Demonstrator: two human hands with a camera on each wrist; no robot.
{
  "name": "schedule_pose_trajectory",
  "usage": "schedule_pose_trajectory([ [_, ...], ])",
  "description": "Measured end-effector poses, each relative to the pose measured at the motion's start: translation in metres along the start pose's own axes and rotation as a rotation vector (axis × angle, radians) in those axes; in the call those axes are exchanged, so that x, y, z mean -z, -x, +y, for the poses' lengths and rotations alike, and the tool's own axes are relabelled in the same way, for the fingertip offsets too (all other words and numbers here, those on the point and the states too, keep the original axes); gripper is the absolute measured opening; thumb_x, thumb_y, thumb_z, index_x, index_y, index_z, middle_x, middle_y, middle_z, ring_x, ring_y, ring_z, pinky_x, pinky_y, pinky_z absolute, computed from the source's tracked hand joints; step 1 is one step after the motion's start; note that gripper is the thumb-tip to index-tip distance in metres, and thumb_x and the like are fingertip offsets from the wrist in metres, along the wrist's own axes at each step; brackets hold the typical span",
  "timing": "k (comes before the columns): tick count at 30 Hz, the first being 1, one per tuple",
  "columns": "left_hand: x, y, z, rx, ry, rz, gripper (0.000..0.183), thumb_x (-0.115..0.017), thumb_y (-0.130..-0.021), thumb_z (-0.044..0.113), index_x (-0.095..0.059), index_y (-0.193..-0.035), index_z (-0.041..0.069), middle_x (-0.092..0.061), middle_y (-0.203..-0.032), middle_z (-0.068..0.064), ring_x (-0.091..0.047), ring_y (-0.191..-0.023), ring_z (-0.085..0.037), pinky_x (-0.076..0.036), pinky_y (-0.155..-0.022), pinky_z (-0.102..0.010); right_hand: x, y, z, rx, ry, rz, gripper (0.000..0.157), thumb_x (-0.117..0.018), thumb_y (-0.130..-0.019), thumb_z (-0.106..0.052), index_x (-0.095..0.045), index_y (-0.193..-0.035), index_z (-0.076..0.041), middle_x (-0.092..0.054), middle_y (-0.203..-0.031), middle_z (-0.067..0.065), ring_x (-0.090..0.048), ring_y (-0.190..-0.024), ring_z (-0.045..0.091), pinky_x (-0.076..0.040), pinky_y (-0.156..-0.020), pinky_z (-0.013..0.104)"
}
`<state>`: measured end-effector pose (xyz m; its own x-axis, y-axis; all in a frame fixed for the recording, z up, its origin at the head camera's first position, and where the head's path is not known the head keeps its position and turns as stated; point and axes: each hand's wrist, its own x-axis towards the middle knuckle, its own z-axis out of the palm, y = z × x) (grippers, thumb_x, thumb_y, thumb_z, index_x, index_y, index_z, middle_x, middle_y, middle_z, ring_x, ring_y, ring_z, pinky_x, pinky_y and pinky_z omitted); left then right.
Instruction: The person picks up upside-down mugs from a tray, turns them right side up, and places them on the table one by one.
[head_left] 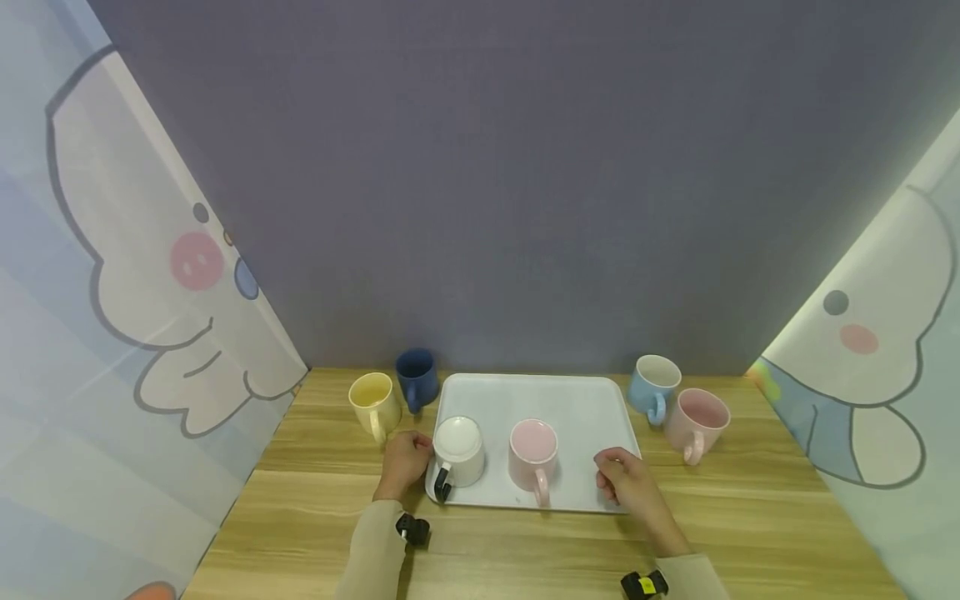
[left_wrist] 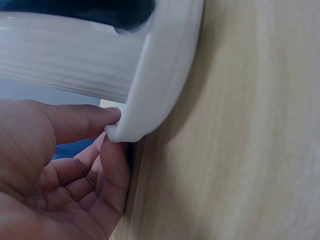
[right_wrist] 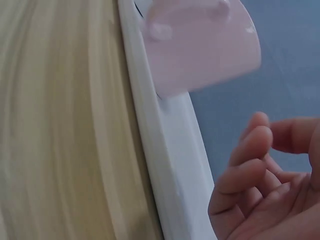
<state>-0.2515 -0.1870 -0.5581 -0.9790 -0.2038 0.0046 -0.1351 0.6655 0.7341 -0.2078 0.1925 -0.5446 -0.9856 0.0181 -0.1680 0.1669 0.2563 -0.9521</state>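
A white tray (head_left: 534, 393) lies on the wooden table, carrying a white mug (head_left: 461, 460) with a black handle and a pink mug (head_left: 532, 467). Both mugs seem to stand bottom up. My left hand (head_left: 407, 458) pinches the tray's left edge between thumb and forefinger; the left wrist view shows this rim grip close up, beside the tray's corner (left_wrist: 160, 65). Over the tray's right end hovers my right hand (head_left: 626, 482), its fingers loosely curled and holding nothing. In the right wrist view that hand (right_wrist: 270, 185) is apart from the pink mug (right_wrist: 205, 50).
Left of the tray stand a yellow mug (head_left: 375, 406) and a dark blue mug (head_left: 417, 379). To its right are a light blue mug (head_left: 654, 387) and another pink mug (head_left: 697, 421). A grey panel (head_left: 480, 208) rises behind the table (head_left: 510, 550), with printed curtains at both sides.
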Motion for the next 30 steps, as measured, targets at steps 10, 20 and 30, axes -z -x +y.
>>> schedule_pose_trajectory([
  [10, 0.000, 0.000, 0.000, 0.006, -0.009, -0.001, 0.008, -0.069, -0.085, 0.009, -0.072, -0.085, 0.002, -0.068, -0.076, -0.008, -0.060, -0.071, -0.019, -0.048, -0.063, -0.031, -0.025, 0.006, -0.006, 0.071, 0.017, -0.229, 0.030, -0.056, -0.105, -0.021, -0.064, -0.107, 0.008, -0.071, -0.087, 0.004, -0.053, -0.059, 0.007, -0.042, -0.051, 0.020],
  [20, 0.001, -0.001, 0.001, 0.008, -0.003, -0.003, 0.008, -0.069, -0.085, 0.009, -0.072, -0.085, 0.002, -0.068, -0.076, -0.009, -0.059, -0.071, -0.019, -0.047, -0.062, -0.031, -0.046, 0.011, -0.008, 0.179, 0.015, -0.430, 0.033, -0.055, -0.106, -0.023, -0.066, -0.107, 0.008, -0.062, -0.073, 0.008, -0.052, -0.056, 0.006, -0.040, -0.050, 0.019],
  [30, 0.001, 0.001, 0.002, 0.009, -0.001, -0.005, 0.008, -0.068, -0.085, 0.008, -0.072, -0.085, 0.001, -0.068, -0.077, -0.009, -0.060, -0.071, -0.019, -0.047, -0.062, -0.031, -0.065, 0.016, -0.009, 0.200, -0.040, -0.410, 0.038, -0.055, -0.106, -0.024, -0.066, -0.097, 0.010, -0.066, -0.078, 0.002, -0.047, -0.053, 0.002, -0.038, -0.048, 0.016],
])
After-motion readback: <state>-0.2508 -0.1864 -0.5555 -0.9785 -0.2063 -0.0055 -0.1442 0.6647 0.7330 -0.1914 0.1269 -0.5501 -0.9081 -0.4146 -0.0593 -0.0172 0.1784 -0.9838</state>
